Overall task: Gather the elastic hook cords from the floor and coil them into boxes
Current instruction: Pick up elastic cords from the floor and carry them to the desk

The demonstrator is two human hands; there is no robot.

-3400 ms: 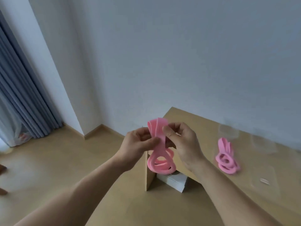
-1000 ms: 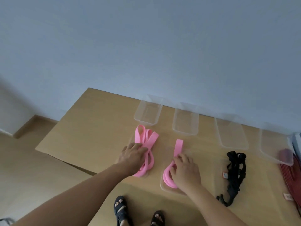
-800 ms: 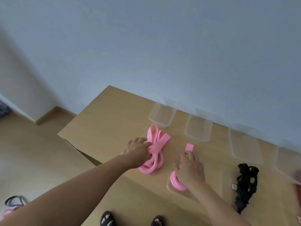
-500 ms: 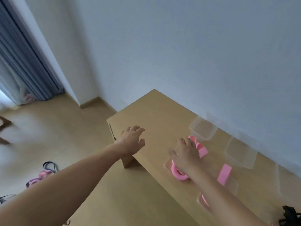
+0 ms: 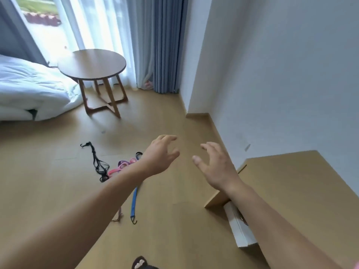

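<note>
Several elastic hook cords lie on the wooden floor to the left of my arms: a black cord, a pink and purple cord partly hidden by my left forearm, and a blue cord with a hook at its near end. My left hand hovers in the air with loosely spread fingers and holds nothing. My right hand is also empty, fingers spread, just left of the wooden desk. No boxes are in view.
A round wooden side table stands at the back left by the curtains. A white duvet lies at the far left. A white box sits under the desk edge. My sandalled foot shows at the bottom.
My view has swung left from the desk to the floor. Both hands have let go of the pink cords on the desk and now hang empty in the air.
</note>
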